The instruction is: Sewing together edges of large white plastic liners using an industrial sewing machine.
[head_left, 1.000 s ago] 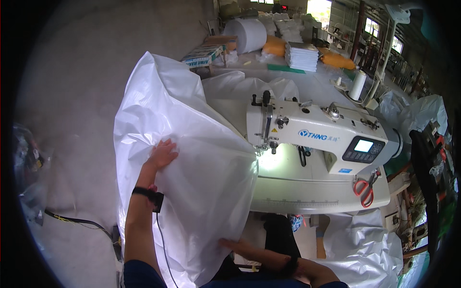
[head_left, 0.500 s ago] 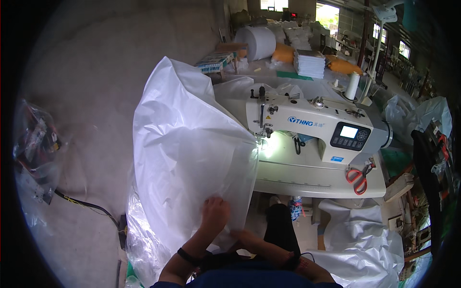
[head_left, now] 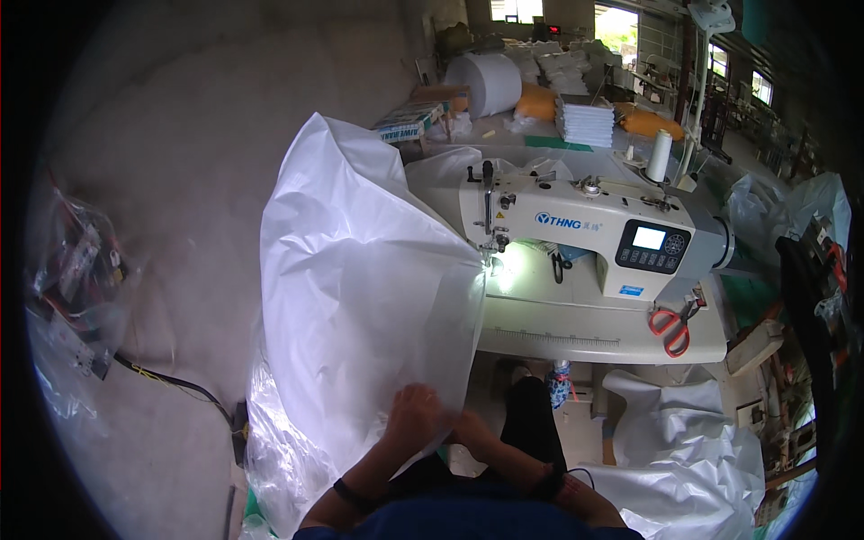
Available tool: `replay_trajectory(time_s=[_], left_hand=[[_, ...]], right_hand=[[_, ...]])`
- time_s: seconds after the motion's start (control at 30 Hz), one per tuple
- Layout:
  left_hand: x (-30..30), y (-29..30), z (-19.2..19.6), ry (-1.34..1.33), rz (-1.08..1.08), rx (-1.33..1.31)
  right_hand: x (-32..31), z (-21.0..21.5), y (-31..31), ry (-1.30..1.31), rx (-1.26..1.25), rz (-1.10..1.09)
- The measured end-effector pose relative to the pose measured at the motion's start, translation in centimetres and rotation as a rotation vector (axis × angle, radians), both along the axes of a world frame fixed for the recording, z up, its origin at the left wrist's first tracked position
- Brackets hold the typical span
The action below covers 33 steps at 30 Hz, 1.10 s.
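Note:
A large white plastic sheet (head_left: 360,270) hangs in front of me, its right edge running up to the needle area of a white sewing machine (head_left: 567,216). The sheet stands up in a peak behind. Low on the sheet, close to my lap, my left hand (head_left: 415,417) has its fingers curled in on the material, slightly blurred. Right beside it, my right hand (head_left: 468,430) is closed at the sheet's lower right edge; its fingertips are partly hidden. A lamp lights the machine's needle area, where the sheet's edge meets it.
Red-handled scissors (head_left: 671,331) lie at the right of the machine table (head_left: 576,337). More white sheeting (head_left: 684,450) is heaped low at the right. A thread cone (head_left: 660,157) stands behind the machine. Bagged wiring (head_left: 81,270) is at the far left.
My two hands have come closer together at the sheet's lower right edge. The left hand has moved slightly down and right, and the lower sheet edge has lifted from my lap.

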<state>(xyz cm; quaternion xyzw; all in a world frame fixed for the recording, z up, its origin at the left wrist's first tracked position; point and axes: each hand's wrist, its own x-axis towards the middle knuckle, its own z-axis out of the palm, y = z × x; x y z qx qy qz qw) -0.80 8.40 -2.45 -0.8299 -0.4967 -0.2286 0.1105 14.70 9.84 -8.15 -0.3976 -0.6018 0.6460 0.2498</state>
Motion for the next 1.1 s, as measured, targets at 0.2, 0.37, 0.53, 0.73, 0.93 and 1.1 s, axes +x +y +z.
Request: replay_trajectory(time_s=[0.2, 0.37, 0.53, 0.73, 0.93, 1.1], left_hand=[[1.7, -2.6, 0.5, 0.028, -0.001, -0.658], [-0.9, 0.2, 3.0, -0.049, 0.288, -0.043], [-4.8, 3.2, 2.0, 0.226, 0.440, 0.124], [-8.8, 3.1, 7.6, -0.114, 0.415, 0.262], [-0.8, -0.2, 8.0, 0.251, -0.232, -0.346], [0.8, 0.1, 6.5, 0.126, -0.241, -0.234]], right_hand=[[-0.4, 1.4, 1.7, 0.327, -0.533, -0.243], [-0.7, 1.2, 1.7, 0.368, -0.426, -0.107], [-0.7, 0.6, 1.5, 0.275, -0.495, -0.202], [-0.8, 1.0, 1.6, 0.225, -0.536, -0.202], [-1.6, 3.0, 1.3, 0.284, -0.534, -0.176], [-0.3, 3.6, 1.3, 0.117, -0.322, -0.050]])
